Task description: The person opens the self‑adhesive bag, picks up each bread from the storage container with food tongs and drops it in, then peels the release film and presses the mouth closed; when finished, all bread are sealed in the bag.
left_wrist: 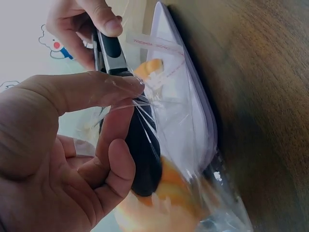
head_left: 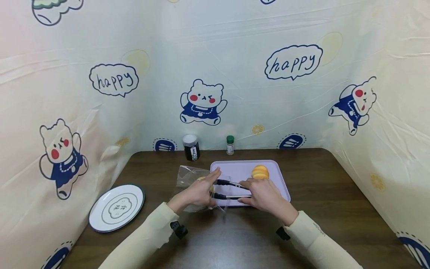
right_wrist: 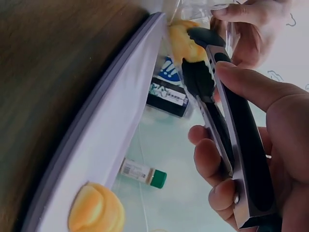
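Observation:
My left hand [head_left: 199,192] pinches the mouth of a clear plastic bag [head_left: 185,175] between thumb and fingers. Inside the bag is a golden bread roll [left_wrist: 154,215], mostly behind the hand in the head view. My right hand [head_left: 267,196] grips metal tongs [right_wrist: 231,116] by their black-padded arms. The tongs point left, and their dark scalloped tips [right_wrist: 198,79] are at the bag's mouth, next to the roll. The tips look spread apart; whether they touch the roll, I cannot tell. Another roll [head_left: 260,172] lies on the lilac tray [head_left: 282,186], just beyond the right hand.
To the left lies a white plate [head_left: 100,213] with a dark rim. A dark jar [head_left: 191,148] with a pale lid and a small green-capped bottle [head_left: 230,145] stand at the table's back edge. A printed curtain [head_left: 161,74] surrounds the brown wooden table [head_left: 322,194].

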Demonstrator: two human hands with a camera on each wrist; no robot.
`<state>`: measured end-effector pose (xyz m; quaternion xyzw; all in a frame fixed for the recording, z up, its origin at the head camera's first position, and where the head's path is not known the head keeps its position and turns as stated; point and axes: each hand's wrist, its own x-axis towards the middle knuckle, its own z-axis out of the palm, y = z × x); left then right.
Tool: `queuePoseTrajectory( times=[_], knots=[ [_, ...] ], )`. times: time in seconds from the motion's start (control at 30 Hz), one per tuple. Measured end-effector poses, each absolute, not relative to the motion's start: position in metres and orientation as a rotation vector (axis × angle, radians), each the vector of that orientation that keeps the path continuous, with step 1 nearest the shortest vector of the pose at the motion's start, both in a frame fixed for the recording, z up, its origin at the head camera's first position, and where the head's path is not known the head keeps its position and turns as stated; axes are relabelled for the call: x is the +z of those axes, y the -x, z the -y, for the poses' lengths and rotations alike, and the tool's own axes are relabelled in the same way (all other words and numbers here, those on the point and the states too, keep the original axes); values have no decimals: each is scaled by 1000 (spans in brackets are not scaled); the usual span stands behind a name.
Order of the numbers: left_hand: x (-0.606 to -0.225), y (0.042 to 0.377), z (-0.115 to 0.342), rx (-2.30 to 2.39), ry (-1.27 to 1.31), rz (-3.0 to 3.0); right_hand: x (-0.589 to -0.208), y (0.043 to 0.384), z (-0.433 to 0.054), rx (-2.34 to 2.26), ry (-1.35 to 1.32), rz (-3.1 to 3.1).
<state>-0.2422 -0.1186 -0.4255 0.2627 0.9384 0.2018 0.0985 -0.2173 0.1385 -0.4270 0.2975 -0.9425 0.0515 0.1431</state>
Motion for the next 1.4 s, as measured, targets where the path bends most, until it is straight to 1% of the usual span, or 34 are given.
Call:
queuePoseTrajectory(
  times=[0.13,0.4,0.77,1.1,1.4],
  knots=[
    [-425,242,117,615,-768,-2752,-427,217,-138,191,-841,2747],
    [-426,242,116,608,-814,-2764,-428,221,-138,-74,-945,2514],
    [-424,242,114,608,-779,-2773,-430,218,-133,78,-849,2688],
    [-426,244,112,613,-747,-2796,-433,223,-133,-58,-876,2542],
    [-422,243,113,641,-696,-2798,-432,222,-132,120,-820,2682]
  ],
)
